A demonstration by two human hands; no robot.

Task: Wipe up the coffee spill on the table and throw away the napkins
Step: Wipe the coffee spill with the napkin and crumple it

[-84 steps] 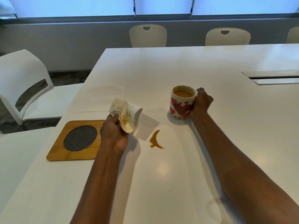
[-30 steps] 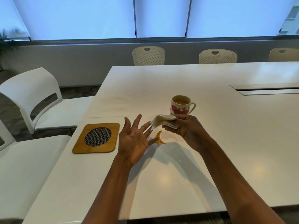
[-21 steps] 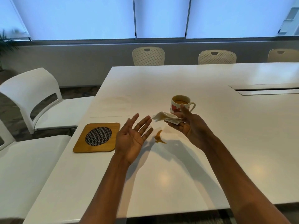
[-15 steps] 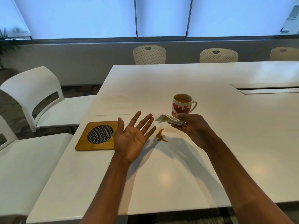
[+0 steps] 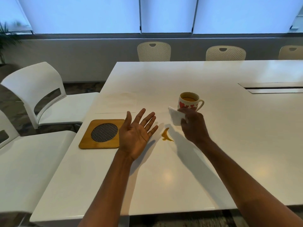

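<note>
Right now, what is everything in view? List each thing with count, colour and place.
table: 1, white, fills the middle.
mug: 1, white with red hearts, holds coffee, on the table.
coffee spill: 1, amber, on the table, nearer than the mug.
napkin: 1, white, held in front of the mug.
wooden mat: 1, tan with dark mesh oval, table's left edge.
white chairs: 2, left side.
cream chairs: 3, far side.
plant: 1, green, far left.
left hand: 1, open, palm up, empty.
right hand: 1, grips the napkin.

An office meeting room: a long white counter (image 5: 213,76) with a cable hatch (image 5: 272,87), matching chairs (image 5: 154,51) around it, blinds (image 5: 165,13) on wide windows.
</note>
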